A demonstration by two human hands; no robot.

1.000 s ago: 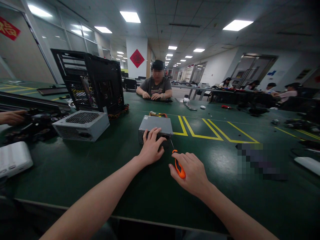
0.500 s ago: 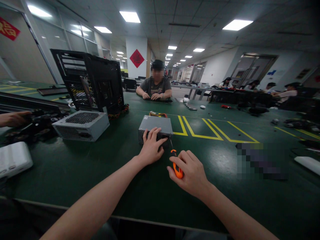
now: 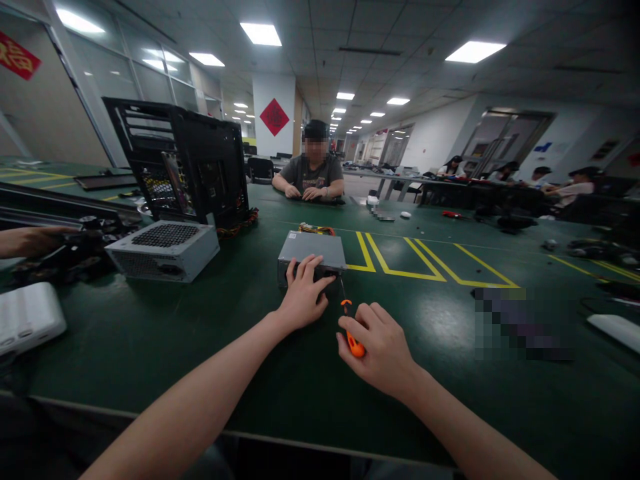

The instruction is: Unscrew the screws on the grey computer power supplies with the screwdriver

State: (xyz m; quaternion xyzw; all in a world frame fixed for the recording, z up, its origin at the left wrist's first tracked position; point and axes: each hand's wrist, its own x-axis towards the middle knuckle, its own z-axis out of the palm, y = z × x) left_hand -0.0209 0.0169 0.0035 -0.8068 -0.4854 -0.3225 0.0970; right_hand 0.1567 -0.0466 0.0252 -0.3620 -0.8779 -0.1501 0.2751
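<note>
A small grey power supply box (image 3: 313, 247) lies on the green table (image 3: 200, 347) in front of me. My left hand (image 3: 301, 295) presses on its near face, fingers spread over the top edge. My right hand (image 3: 380, 347) is closed around the orange handle of a screwdriver (image 3: 351, 337). The thin shaft points up toward the box's near right corner. Yellow and red wires (image 3: 316, 229) stick out behind the box.
A larger silver power supply (image 3: 163, 250) and an open black computer case (image 3: 180, 160) stand at the left. A white block (image 3: 27, 319) lies at the far left, beside another person's hand (image 3: 25, 240). A person (image 3: 313, 173) sits across the table. Yellow lines (image 3: 425, 263) mark the table.
My right hand has tightened around the screwdriver handle and shifted slightly toward the box. My left hand stays on the box.
</note>
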